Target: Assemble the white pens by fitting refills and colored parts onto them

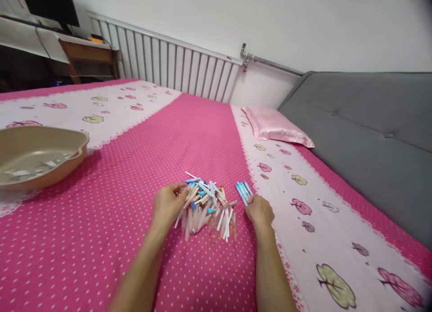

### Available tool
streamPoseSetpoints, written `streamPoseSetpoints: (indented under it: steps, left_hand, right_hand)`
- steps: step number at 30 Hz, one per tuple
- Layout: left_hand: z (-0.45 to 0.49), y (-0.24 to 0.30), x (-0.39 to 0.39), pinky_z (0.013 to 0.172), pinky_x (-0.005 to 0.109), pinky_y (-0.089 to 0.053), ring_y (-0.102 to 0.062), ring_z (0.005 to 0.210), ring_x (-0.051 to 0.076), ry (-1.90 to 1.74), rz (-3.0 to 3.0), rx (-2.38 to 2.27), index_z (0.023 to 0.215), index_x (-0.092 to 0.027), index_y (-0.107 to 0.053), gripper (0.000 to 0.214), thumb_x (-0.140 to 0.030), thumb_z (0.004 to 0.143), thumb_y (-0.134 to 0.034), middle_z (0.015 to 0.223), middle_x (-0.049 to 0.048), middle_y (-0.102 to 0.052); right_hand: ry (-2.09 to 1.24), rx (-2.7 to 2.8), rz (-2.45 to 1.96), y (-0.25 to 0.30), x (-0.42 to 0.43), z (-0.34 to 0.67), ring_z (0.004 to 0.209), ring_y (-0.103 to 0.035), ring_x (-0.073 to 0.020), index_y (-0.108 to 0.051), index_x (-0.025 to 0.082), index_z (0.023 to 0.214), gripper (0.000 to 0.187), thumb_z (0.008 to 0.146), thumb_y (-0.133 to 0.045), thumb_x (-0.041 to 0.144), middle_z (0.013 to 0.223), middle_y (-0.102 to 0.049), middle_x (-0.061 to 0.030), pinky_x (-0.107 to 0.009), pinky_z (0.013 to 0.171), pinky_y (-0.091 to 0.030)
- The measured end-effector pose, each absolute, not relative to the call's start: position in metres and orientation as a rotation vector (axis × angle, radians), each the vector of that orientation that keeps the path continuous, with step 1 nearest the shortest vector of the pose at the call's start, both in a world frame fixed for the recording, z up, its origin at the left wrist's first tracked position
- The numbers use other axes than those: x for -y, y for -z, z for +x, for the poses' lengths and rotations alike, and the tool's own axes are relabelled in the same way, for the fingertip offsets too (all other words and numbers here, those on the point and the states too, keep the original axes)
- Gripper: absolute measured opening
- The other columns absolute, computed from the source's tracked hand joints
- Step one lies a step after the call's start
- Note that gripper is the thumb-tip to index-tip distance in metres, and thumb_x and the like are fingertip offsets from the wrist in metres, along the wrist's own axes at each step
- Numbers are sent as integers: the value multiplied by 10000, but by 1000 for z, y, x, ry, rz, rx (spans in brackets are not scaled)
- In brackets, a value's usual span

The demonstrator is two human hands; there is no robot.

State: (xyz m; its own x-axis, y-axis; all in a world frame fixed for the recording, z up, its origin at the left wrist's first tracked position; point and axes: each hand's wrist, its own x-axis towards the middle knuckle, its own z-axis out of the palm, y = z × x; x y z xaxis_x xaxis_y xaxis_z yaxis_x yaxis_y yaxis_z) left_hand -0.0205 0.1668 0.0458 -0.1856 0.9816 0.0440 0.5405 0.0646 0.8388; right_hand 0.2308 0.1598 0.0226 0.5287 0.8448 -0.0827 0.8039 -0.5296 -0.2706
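A loose pile of pen parts [205,206] lies on the pink dotted bedspread: pale pink and clear barrels, white sticks and small blue caps. At its upper left edge, my left hand [168,205] has thumb and forefinger pinched together. A blue piece lies by those fingertips, but I cannot make out what is between them. Right of the pile, a few light-blue pens [243,192] lie side by side in a small row. The fingers of my right hand [260,210] are closed on the near end of this row, partly hiding it.
A beige plastic basin [64,168] with some small whitish pieces inside stands on the bed at left. Toward the back right lies a pink pillow [275,126] against the grey padded headboard [364,109]. A white radiator [168,55] runs along the wall.
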Motion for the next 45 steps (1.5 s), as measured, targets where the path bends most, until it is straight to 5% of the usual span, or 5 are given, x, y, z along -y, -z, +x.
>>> streamPoseSetpoints:
  steps: [10, 33, 45]
  left_hand:
    - [-20, -49, -165, 501, 247, -357, -574, 541, 182, -1024, 1550, -1806, 952, -150, -694, 442, -471, 700, -524, 606, 54, -670]
    - [-22, -42, -167, 550, 249, -402, -604, 639, 193, -1098, 1495, -1705, 953, -154, -689, 430, -470, 697, -548, 720, 64, -696]
    - [10, -75, -147, 588, 222, -423, -530, 603, 104, -1126, 1105, -855, 1030, -143, -658, 440, -388, 666, -674, 751, 41, -657]
  right_hand:
    - [-262, 1357, -2577, -31, -159, 230, 928, -600, -290, -619, 208, 926, 250, 693, -530, 224, 984, -635, -134, -366, 729, -455]
    - [-454, 1444, -2568, -32, -158, 234, 843, -615, -285, -657, 220, 760, 174, 611, -646, 309, 865, -669, -101, -353, 672, -431]
    - [-1474, 1431, -1101, -84, -130, 183, 861, -589, -166, -663, 192, 934, 260, 773, -579, 379, 892, -668, -37, -294, 830, -410]
